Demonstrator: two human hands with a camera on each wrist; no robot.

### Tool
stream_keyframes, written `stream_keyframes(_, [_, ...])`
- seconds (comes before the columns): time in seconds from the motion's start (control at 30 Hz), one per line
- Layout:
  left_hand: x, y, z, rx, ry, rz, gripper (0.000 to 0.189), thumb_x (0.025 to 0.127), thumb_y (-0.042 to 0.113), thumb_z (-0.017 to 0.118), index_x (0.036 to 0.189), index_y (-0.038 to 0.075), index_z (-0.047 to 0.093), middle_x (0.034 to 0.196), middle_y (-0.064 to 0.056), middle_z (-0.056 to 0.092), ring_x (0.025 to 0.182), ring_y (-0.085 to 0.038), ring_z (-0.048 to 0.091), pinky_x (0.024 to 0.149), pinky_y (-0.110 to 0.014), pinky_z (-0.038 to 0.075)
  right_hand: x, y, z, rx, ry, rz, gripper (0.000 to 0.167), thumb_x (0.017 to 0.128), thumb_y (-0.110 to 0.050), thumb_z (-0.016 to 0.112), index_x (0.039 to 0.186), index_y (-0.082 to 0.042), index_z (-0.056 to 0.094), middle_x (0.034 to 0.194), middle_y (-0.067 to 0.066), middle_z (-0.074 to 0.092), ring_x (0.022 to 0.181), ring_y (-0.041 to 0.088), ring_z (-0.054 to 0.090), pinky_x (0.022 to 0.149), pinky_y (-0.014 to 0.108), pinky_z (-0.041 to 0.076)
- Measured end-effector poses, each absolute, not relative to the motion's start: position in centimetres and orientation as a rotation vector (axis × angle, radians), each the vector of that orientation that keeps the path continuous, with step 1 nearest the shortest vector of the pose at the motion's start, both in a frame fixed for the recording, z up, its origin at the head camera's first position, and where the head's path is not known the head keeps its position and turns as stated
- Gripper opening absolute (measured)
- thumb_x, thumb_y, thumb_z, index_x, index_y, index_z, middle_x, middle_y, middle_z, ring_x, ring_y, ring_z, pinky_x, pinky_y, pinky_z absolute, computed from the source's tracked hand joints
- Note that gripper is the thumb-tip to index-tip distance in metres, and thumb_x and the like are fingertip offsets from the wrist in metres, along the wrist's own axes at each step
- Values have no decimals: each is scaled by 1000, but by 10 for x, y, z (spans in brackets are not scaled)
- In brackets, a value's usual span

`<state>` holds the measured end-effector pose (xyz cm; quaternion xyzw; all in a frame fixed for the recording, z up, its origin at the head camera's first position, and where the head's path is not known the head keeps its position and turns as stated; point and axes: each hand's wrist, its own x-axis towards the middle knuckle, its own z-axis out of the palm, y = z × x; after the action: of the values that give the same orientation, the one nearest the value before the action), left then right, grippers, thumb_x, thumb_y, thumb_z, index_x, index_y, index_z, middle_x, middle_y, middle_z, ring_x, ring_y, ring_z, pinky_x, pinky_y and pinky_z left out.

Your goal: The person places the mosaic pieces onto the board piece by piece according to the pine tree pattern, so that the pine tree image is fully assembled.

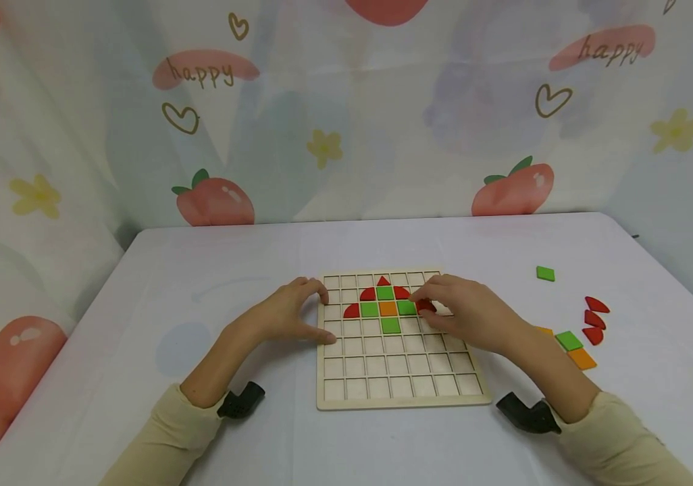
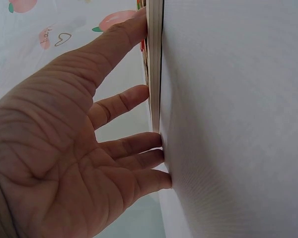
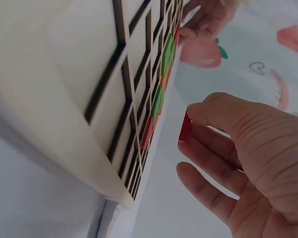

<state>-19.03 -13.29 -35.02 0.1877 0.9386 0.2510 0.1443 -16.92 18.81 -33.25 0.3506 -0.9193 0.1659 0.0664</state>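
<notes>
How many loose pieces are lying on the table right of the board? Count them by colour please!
Red flat curved-edge pieces: 3
Green flat square pieces: 2
Orange flat pieces: 2, one mostly hidden by the right forearm
Total showing: 7

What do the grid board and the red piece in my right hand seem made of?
The grid board is probably smooth, matte wood, given its pale tan colour and layered-looking edge. The red piece could be smooth painted wood or plastic; its even colour leaves that open.
</notes>
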Motion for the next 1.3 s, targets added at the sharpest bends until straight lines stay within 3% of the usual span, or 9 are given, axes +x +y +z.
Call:
stream_keyframes(0.57, [-190,-131,-349,552,2709,712,60,76,46,90,120,22,58,147,-12,49,136,-32,48,109,-53,44,-166,180,-341,1125,-2836,517,23,88,-8,79,110,-11,74,99,-5,68,82,10,57,72,27,52])
stream_keyframes(0.93, [-190,-131,-350,543,2707,718,60,76,46,90,120,22,58,146,-11,50,135,-32,48,109,-54,44,-164,178,-343,1177,-2847,648,25,90,0,75,112,-11,74,100,-5,68,85,10,59,75,27,55])
stream_keyframes(1.3, [-189,-131,-351,528,2719,710,59,76,45,90,119,23,58,145,-11,51,132,-32,50,107,-53,46,-163,173,-344,1169,-2886,636,24,91,-4,75,113,-14,74,105,-4,68,88,9,60,78,28,56])
